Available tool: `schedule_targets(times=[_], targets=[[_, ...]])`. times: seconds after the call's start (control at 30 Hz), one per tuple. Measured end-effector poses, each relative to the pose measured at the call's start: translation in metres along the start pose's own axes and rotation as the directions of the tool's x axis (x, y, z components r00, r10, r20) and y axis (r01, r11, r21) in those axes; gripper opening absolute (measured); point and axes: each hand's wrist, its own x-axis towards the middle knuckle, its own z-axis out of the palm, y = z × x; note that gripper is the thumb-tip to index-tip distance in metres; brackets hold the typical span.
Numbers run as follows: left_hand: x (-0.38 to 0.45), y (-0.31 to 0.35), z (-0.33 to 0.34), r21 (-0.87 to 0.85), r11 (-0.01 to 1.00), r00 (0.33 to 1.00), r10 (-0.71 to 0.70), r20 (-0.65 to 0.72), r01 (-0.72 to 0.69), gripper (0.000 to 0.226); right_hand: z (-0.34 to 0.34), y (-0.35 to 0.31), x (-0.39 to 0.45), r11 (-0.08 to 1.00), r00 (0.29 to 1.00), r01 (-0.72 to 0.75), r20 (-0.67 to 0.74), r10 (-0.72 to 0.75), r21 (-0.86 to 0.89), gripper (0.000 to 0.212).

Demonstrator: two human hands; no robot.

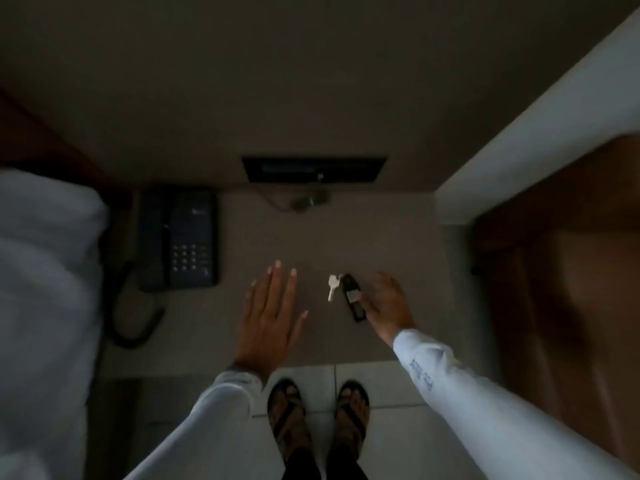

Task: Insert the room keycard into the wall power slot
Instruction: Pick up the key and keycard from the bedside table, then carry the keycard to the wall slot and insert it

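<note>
A dark, narrow key fob (353, 298) with a pale label lies on the grey bedside tabletop (311, 233), joined to a small silver key (332, 286). My right hand (388, 304) rests beside the fob with its fingers touching the fob's right edge; whether it grips the fob is unclear. My left hand (270, 317) lies flat on the tabletop with fingers spread, a hand's width left of the key, holding nothing. A dark rectangular wall panel (313, 169) with a slot sits on the wall just above the table's back edge.
A dark corded telephone (178, 239) occupies the table's left part, its cord (135, 323) hanging off the front left. White bedding (45, 289) lies to the left. A brown wooden surface (571, 271) stands to the right. A thin cable (298, 202) lies below the panel.
</note>
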Motion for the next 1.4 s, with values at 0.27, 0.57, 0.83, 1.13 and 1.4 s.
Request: schedule_targets(times=[0.27,0.57,0.83,1.13,1.4], targets=[[0.006,-0.016,0.085,0.054,0.995,0.996,0.087,0.036,-0.089,0.071,0.041,0.001,0.030,0.996,0.991,0.063,-0.118,-0.056,0.058,0.027],[0.036,0.012,0.009,0.065,0.995,0.996,0.076,-0.037,-0.074,0.066,-0.012,-0.025,0.021,0.980,0.989,0.008,-0.148,0.022,0.201,0.010],[0.122,0.098,-0.171,0.081,0.969,0.956,0.244,-0.164,-0.234,0.066,-0.205,-0.097,-0.046,0.975,0.956,0.052,-0.292,0.014,0.217,0.009],[0.243,0.266,-0.384,0.136,0.825,0.715,0.547,-0.434,-0.549,0.068,-0.469,-0.129,-0.159,0.966,0.797,0.166,-0.604,-0.012,0.200,0.022],[0.255,0.480,-0.549,0.202,0.628,0.389,0.670,-0.633,-0.752,0.071,-0.670,-0.115,-0.329,0.978,0.580,0.193,-0.813,-0.047,0.081,0.017]])
